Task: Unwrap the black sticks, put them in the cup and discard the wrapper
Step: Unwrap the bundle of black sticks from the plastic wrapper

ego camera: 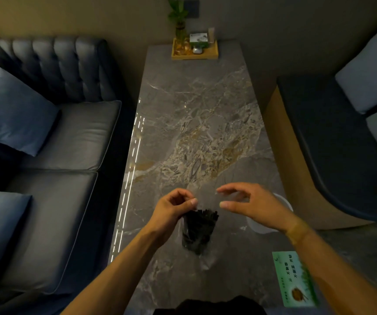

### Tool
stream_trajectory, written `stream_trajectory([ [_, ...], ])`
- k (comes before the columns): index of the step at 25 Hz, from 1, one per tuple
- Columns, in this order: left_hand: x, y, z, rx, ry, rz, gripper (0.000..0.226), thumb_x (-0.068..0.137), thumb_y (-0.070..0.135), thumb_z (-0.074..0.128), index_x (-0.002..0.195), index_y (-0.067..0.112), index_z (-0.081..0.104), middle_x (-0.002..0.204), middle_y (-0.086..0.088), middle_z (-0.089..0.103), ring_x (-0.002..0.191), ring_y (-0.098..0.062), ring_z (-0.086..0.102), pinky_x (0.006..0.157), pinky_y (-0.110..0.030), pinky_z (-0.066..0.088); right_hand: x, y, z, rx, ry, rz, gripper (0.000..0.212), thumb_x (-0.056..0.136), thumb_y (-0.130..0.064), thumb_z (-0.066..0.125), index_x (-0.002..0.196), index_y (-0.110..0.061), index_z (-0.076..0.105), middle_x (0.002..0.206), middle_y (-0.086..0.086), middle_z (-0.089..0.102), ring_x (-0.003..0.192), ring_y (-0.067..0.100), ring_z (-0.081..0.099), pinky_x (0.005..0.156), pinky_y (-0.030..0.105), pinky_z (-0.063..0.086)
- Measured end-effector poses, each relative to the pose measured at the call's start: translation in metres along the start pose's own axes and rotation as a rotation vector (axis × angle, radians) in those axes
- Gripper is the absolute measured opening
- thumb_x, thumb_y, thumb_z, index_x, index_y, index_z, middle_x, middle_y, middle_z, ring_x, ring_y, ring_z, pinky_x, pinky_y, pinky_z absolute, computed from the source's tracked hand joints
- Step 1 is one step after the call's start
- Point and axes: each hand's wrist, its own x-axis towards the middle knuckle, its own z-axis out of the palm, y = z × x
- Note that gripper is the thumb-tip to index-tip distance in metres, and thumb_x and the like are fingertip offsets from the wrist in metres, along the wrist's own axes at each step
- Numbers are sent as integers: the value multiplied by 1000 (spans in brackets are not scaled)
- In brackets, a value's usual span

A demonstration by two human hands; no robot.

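Note:
A bundle of black sticks (200,228) sits in a clear plastic wrapper (205,258) above the marble table (194,133), near its front. My left hand (174,210) pinches the wrapper's top edge at the left of the bundle. My right hand (249,203) hovers to the right with thumb and fingers apart; a faint clear film seems to lie between them, but I cannot tell if it is gripped. A white cup (267,221) stands on the table under my right wrist, mostly hidden by it.
A green printed card (294,278) lies at the table's front right. A wooden tray (194,50) with a plant and small boxes stands at the far end. A dark sofa (58,137) with cushions runs along the left, a bench seat (333,144) along the right.

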Motion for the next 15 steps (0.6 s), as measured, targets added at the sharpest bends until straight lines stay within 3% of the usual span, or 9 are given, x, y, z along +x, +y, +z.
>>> stream_trajectory([
  [3, 6, 15, 4, 114, -47, 33, 10, 73, 9, 77, 78, 16, 71, 70, -1, 68, 67, -11, 63, 67, -22, 54, 8, -14, -2, -92, 15, -34, 19, 83, -34, 71, 99, -26, 74, 89, -3, 76, 80, 10, 70, 77, 33, 59],
  [7, 12, 31, 11, 312, 71, 154, 15, 80, 8, 76, 84, 21, 70, 81, 3, 71, 76, -11, 67, 71, -23, 55, 6, -22, 6, 172, 56, 10, 9, 82, -13, 73, 90, -10, 75, 80, 13, 76, 67, 16, 70, 60, 21, 55],
  [9, 9, 30, 19, 511, 219, 269, 23, 81, 15, 76, 93, 31, 64, 98, 5, 67, 90, -11, 65, 78, -26, 55, 5, -22, 17, 315, 124, 61, 9, 80, -8, 74, 89, -5, 74, 84, 18, 75, 71, 19, 68, 63, 29, 55],
  [11, -2, 27, 27, 696, 300, 401, 30, 81, 27, 74, 101, 39, 56, 107, 12, 60, 98, -4, 59, 82, -20, 51, 5, -22, 28, 400, 229, 88, 9, 77, -4, 75, 86, -4, 74, 84, 19, 75, 75, 22, 69, 71, 37, 57],
  [15, -24, 16, 35, 693, 83, 436, 30, 78, 39, 75, 105, 39, 62, 104, 16, 64, 97, -9, 64, 80, -23, 54, -1, -14, 45, 407, 392, 114, 9, 73, -11, 80, 76, -17, 74, 75, 7, 77, 72, 22, 73, 65, 32, 61],
])
